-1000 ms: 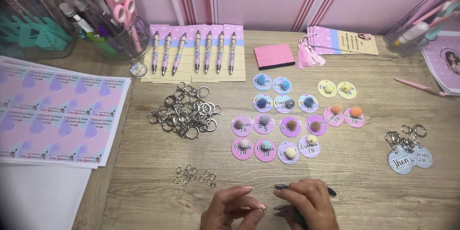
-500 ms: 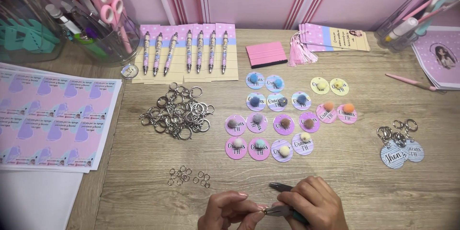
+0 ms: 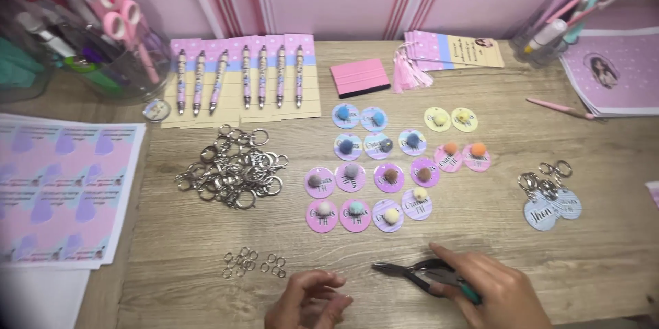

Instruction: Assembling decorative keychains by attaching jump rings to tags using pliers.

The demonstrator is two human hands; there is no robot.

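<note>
Small rings [image 3: 252,264] left of pliers [image 3: 419,275]; keyring heap [image 3: 233,174] behind rings; discs [image 3: 384,168] right of heap.

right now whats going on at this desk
A person sits at a wooden desk. The right hand holds dark pliers with a teal handle, their tips pointing left. The left hand has fingers curled, pinching something too small to see. Small silver jump rings, a pile of metal key rings and round pastel pompom tags lie ahead.

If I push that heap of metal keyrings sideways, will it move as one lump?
Probably mostly, yes: the keyring heap looks tangled, rings and clasps interlocked, so it should drag together, though loose outer rings may trail. It likely feels heavy for its size, being all metal, and should slide rather than roll on the wooden table.
</note>
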